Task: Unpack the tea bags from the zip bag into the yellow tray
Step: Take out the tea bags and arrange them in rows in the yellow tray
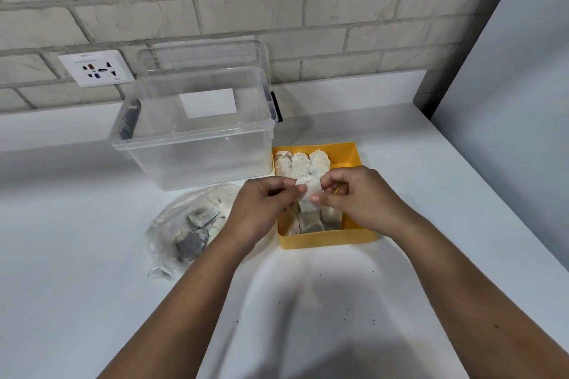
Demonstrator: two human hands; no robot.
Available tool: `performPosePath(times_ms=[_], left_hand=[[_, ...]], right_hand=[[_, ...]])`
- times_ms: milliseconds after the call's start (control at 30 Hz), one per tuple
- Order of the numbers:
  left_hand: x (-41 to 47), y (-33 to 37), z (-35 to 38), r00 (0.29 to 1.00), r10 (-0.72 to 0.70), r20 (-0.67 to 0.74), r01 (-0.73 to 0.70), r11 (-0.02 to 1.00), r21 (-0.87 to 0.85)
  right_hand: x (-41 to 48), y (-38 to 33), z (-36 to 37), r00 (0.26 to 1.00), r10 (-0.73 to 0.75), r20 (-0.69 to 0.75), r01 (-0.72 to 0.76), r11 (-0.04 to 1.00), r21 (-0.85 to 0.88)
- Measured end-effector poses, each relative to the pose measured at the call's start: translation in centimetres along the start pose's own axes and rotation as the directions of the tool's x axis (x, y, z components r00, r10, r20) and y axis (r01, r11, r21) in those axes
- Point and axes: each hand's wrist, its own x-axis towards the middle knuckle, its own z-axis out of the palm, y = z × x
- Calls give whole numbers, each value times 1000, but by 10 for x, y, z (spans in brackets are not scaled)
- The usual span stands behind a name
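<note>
Both hands pinch tea bag (308, 194) over part-filled yellow tray (326, 240).

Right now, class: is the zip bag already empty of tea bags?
No, several tea bags show through the clear zip bag lying left of the yellow tray.
</note>
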Motion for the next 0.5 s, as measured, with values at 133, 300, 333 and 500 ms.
performPosePath(times_ms=[133,300,333,500], left_hand=[[1,-8,-2,998,14,-55,-11,999,42],[3,-33,-14,982,-70,-178,109,970,219],[2,-37,-13,983,-90,-157,127,961,244],[3,-45,-8,983,-142,-116,163,966,199]], right_hand=[[-1,10,-4,998,1,-68,-8,995,-104],[4,31,-12,965,204,166,-139,931,-338],[6,34,-10,951,234,201,-149,919,-365],[15,39,4,917,339,209,-197,842,-503]])
